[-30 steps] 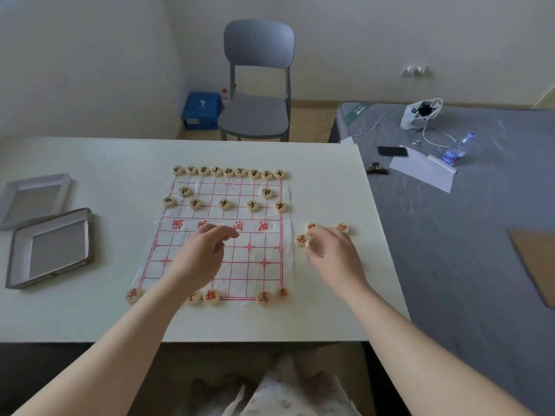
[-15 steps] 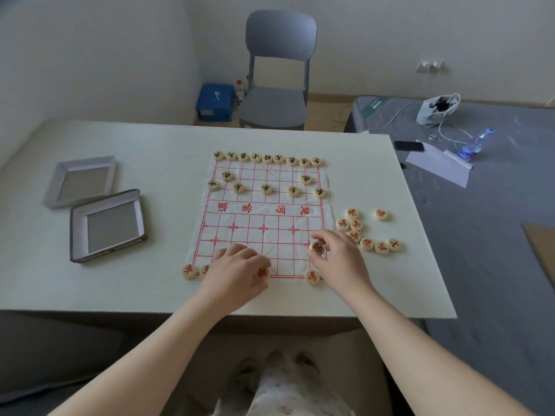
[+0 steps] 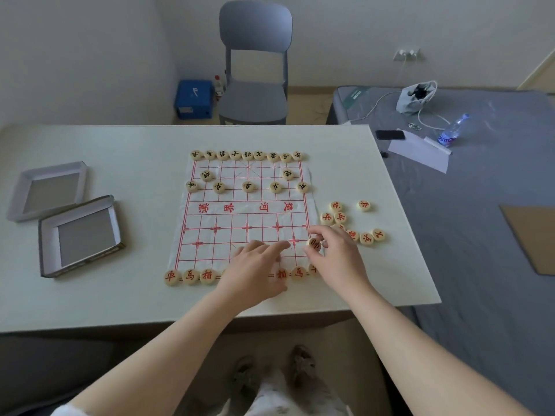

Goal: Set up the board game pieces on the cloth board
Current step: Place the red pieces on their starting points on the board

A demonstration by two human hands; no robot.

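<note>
The white cloth board (image 3: pixel 246 211) with red lines lies on the white table (image 3: pixel 135 145). Black-lettered pieces (image 3: pixel 247 155) fill its far rows. Several red-lettered pieces sit along the near edge, three at the left (image 3: pixel 191 276) and three at the right (image 3: pixel 298 272). A loose pile of red pieces (image 3: pixel 341 218) lies just right of the board. My right hand (image 3: pixel 338 261) pinches one red piece (image 3: pixel 314 244) at the board's right edge. My left hand (image 3: pixel 255 271) lies palm down over the near middle, fingers stretched forward, hiding the pieces under it.
Two shallow box halves (image 3: pixel 48 190) (image 3: pixel 81 235) lie at the table's left. A grey chair (image 3: pixel 255 85) and a blue box (image 3: pixel 195 99) stand behind the table. On the grey bed to the right are a phone (image 3: pixel 389 135), paper, a bottle (image 3: pixel 450 135) and a bag.
My right hand came from the loose pile to the board's right edge with a red piece. My left hand dropped from mid-board to the near row. The view tilted down.
</note>
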